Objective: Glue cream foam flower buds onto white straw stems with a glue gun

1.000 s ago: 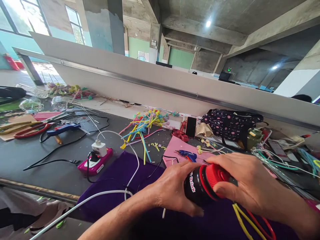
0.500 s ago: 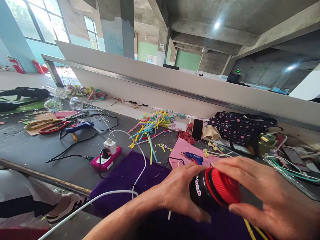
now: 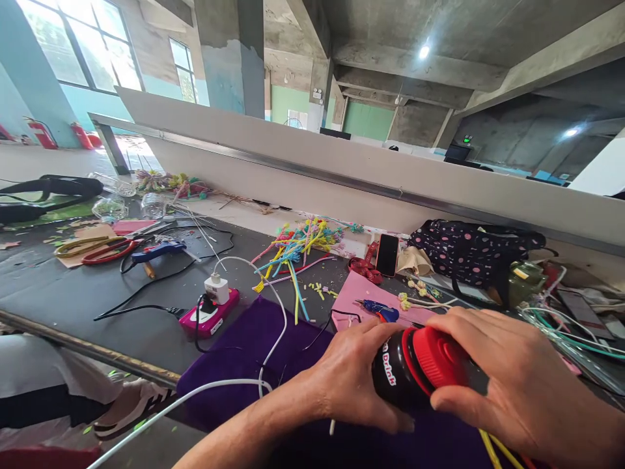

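My left hand (image 3: 349,378) is wrapped round the body of a dark drink bottle (image 3: 395,381) that lies tilted on its side over a purple cloth (image 3: 244,352). My right hand (image 3: 517,384) is closed over the bottle's red cap (image 3: 434,365), fingers curled round its rim. The bottle's white lettering faces me. Yellow and red cords (image 3: 493,449) trail from under my right wrist.
A pink power strip (image 3: 208,316) with a white charger and cables lies left of the cloth. Coloured pipe cleaners (image 3: 293,251), a phone (image 3: 387,254), a blue glue gun (image 3: 378,307) on pink foam and a dotted bag (image 3: 469,251) sit behind. Red scissors (image 3: 105,251) lie far left.
My right hand, fingers lifted half a second ago, has closed back down over the red cap. The view has shifted slightly; the bottle stays in my left hand.
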Motion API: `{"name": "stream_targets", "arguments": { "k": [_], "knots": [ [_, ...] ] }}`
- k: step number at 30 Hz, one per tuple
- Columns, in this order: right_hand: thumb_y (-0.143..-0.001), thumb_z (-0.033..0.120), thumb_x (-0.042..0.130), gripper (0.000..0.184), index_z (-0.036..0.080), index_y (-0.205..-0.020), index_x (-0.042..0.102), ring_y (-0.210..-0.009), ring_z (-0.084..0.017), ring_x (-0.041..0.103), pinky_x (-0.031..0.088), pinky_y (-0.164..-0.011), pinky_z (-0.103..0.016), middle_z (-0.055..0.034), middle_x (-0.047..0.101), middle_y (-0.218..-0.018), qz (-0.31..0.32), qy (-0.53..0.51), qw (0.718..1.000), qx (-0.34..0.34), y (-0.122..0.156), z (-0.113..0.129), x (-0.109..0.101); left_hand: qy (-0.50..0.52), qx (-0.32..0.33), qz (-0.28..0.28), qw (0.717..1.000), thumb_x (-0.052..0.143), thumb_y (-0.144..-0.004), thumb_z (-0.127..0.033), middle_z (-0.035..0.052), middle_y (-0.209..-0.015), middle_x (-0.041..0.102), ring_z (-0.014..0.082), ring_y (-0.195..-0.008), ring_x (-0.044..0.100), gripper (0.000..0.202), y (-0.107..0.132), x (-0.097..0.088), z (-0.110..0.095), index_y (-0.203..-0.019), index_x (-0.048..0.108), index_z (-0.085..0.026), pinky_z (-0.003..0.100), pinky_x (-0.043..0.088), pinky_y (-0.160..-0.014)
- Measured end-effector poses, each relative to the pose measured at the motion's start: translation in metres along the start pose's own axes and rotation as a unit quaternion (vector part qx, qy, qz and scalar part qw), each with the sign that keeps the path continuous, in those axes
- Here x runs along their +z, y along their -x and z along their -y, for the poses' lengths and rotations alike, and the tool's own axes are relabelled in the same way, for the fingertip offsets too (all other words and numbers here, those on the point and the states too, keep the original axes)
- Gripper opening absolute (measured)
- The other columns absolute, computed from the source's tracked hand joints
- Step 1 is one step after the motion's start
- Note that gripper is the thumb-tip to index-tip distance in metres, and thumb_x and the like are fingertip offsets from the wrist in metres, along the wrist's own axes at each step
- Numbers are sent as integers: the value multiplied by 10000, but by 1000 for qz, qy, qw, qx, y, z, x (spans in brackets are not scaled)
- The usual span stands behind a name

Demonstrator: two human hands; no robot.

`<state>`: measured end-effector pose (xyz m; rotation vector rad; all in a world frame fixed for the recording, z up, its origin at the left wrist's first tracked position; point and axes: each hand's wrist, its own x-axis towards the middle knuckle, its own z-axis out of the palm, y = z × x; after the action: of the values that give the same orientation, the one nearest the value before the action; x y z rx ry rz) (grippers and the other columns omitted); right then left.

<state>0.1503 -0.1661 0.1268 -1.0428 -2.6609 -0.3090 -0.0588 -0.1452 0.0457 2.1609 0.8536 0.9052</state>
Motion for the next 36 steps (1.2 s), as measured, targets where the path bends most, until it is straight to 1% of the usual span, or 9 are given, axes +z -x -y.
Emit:
{"name": "stream_targets", "arguments": {
  "k": [4,9,15,21,25,28,32,34,36],
  "knots": [
    [-757,520,556,584,148,-1197,458,-984,-266,562,454,-819,-380,-137,584,-1090,2,9,999,-47,-3,4,2,4,-7,4,1000,782,-403,-393,38,-1035,559,224,-870,546,915,3,0,-2,-1244,444,-261,377,446,-796],
    [-744,581,519,435,171,-886,556,-657,-231,596,460,-567,-345,-82,616,-779,-40,39,997,54,-3,9,8,-45,-29,-34,998,780,-388,-373,52,-1060,559,270,-929,537,895,5,5,-4,-1216,464,-250,424,427,-835],
    [-784,466,545,593,185,-1278,375,-1044,-258,531,461,-827,-356,-136,512,-1206,31,-17,999,-18,0,7,-5,-5,-4,-44,999,770,-407,-333,51,-1094,563,247,-917,559,895,8,0,-5,-1236,440,-262,390,449,-812],
    [-760,422,591,408,215,-1092,477,-881,-219,599,488,-747,-333,-80,606,-1011,26,-65,997,17,-7,12,-2,-21,-5,-59,998,750,-425,-345,73,-1157,542,293,-1017,525,877,13,5,-2,-1241,444,-249,453,408,-883],
    [-746,574,539,658,177,-1245,377,-999,-275,569,455,-841,-397,-139,578,-1112,10,-47,999,-23,-10,12,6,4,6,-69,998,744,-447,-309,62,-1130,559,266,-983,546,854,14,4,-4,-1243,442,-246,414,428,-865],
    [-751,619,489,696,157,-1252,350,-932,-272,602,482,-767,-371,-149,607,-1065,-19,-57,998,-34,-13,13,14,31,20,-64,997,751,-455,-299,55,-1148,560,257,-1003,544,866,13,-1,-6,-1258,430,-250,404,422,-894],
    [-773,559,495,533,167,-1131,447,-759,-231,626,471,-649,-323,-104,650,-912,-30,-86,996,9,-27,9,22,37,-23,-67,997,772,-502,-306,78,-1272,495,273,-1103,505,961,14,-1,1,-1344,310,-270,423,410,-936],
    [-779,550,483,474,180,-1074,494,-681,-205,614,451,-596,-299,-65,655,-826,-5,-109,992,62,-41,-2,21,2,-57,-117,991,779,-518,-368,116,-1369,387,304,-1200,420,1061,19,2,12,-1393,187,-264,457,381,-968],
    [-787,551,463,435,192,-1023,534,-629,-186,595,427,-556,-277,-35,649,-755,9,-116,986,120,-59,-19,18,-46,-36,-159,986,760,-538,-432,128,-1414,313,330,-1252,348,1070,29,4,26,-1405,153,-266,474,367,-979]
  ]
}}
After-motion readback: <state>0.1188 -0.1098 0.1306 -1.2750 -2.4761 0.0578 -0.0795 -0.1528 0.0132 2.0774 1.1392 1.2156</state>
